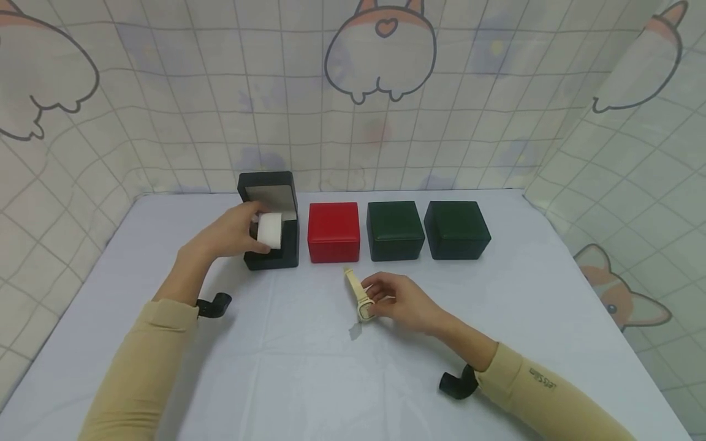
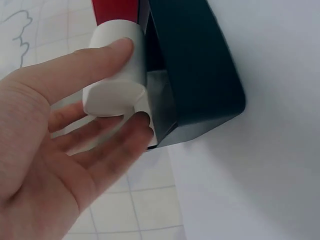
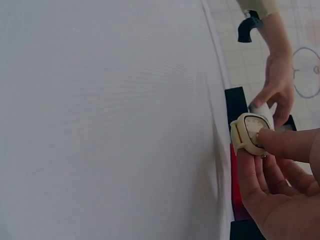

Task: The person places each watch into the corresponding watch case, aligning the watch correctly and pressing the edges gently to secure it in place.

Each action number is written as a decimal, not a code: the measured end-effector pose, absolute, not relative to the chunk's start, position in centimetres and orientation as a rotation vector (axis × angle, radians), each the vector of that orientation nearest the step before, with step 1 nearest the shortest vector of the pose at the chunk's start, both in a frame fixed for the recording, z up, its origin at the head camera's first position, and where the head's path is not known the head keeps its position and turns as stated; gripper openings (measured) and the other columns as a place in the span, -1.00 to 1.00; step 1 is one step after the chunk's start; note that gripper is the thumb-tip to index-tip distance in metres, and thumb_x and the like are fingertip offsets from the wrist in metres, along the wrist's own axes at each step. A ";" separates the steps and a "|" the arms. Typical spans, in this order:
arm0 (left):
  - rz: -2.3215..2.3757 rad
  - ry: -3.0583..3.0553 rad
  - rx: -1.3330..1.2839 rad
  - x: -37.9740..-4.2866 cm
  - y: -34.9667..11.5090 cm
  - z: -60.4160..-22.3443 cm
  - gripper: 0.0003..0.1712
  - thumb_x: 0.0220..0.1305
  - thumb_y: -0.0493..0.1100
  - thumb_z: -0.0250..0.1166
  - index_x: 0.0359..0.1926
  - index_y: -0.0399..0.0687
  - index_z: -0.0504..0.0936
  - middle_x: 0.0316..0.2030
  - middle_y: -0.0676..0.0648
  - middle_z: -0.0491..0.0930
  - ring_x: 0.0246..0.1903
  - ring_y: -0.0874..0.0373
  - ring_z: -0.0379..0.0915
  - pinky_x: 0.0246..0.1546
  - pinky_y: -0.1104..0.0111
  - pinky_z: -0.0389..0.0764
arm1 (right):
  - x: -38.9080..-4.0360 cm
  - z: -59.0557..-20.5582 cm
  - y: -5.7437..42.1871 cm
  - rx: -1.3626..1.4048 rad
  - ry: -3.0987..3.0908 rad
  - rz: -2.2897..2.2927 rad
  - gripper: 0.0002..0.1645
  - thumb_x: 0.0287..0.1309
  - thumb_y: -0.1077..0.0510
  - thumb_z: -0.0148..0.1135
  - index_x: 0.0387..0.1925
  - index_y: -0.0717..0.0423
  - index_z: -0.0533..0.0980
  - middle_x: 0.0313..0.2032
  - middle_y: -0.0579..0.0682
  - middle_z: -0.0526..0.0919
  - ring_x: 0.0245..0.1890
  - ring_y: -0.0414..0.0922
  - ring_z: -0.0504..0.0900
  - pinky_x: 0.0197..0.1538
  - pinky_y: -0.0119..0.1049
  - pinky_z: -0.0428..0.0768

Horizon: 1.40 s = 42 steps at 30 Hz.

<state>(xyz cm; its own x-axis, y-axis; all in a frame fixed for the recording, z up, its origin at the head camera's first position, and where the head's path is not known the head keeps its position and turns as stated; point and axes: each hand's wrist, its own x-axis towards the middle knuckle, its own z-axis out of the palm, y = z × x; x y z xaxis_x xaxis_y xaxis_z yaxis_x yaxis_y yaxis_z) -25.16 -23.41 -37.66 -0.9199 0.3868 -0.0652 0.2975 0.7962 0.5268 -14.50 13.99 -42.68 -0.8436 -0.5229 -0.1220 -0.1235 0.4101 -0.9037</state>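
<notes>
A dark green box [image 1: 271,260] stands at the left of the row with its lid raised. My left hand [image 1: 234,231] pinches a white watch cushion [image 1: 270,230] at the mouth of this box. In the left wrist view, the thumb lies along the cushion [image 2: 117,65] and the fingers are beneath it. My right hand [image 1: 405,303] pinches a cream-coloured wristwatch [image 1: 365,310] by its case, thumb over the dial in the right wrist view. The strap extends away toward the boxes, and a small clear tag [image 1: 355,331] hangs by the case.
Right of the raised-lid box, a red box [image 1: 333,233] and two dark green boxes, one [image 1: 395,230] in the middle and one [image 1: 457,229] at the end, stand with lids down. All are near the back edge of the white table [image 1: 309,380]. A tile-patterned cloth [image 1: 298,122] hangs behind.
</notes>
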 end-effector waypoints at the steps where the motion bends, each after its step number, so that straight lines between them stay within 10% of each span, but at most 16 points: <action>1: 0.807 2.808 0.538 -25.1 -23.4 -37.7 -0.11 0.05 -0.27 0.58 0.33 -0.40 0.32 0.16 -0.35 0.47 0.09 -0.28 0.49 0.10 -0.10 0.56 | -14.5 -42.7 14.0 -0.545 2.291 -1.422 -0.48 0.20 0.31 0.45 0.18 0.13 0.53 -0.07 -0.03 0.65 -0.05 -0.05 0.62 0.04 -0.27 0.66; 42: 1.411 2.552 0.653 -19.1 -20.0 -38.8 -0.05 0.01 -0.38 0.62 0.36 -0.11 0.30 0.23 -0.13 0.38 0.10 -0.13 0.45 -0.08 0.20 0.73 | -15.8 -41.0 14.5 -0.505 2.323 -1.688 -0.40 0.26 0.33 0.39 0.31 0.14 0.46 0.00 0.08 0.60 0.05 0.02 0.57 0.04 -0.33 0.66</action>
